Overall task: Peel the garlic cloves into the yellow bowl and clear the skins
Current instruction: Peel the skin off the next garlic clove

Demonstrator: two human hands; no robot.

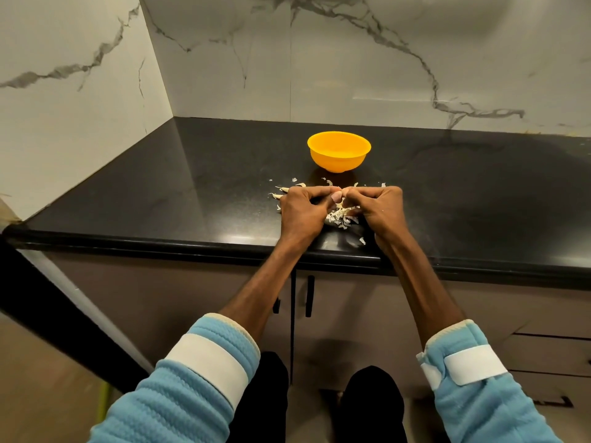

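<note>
While yellow bowl sits upright, left hand, right hand curl together over skins; held thing hidden.

Warm, moderate light is cast from overhead. Pale glare is seen on the black countertop left of the left hand and toward the near edge — soft shadows are spread right of the right hand. Edges are bowed by the wide lens; little blur is found.
</note>
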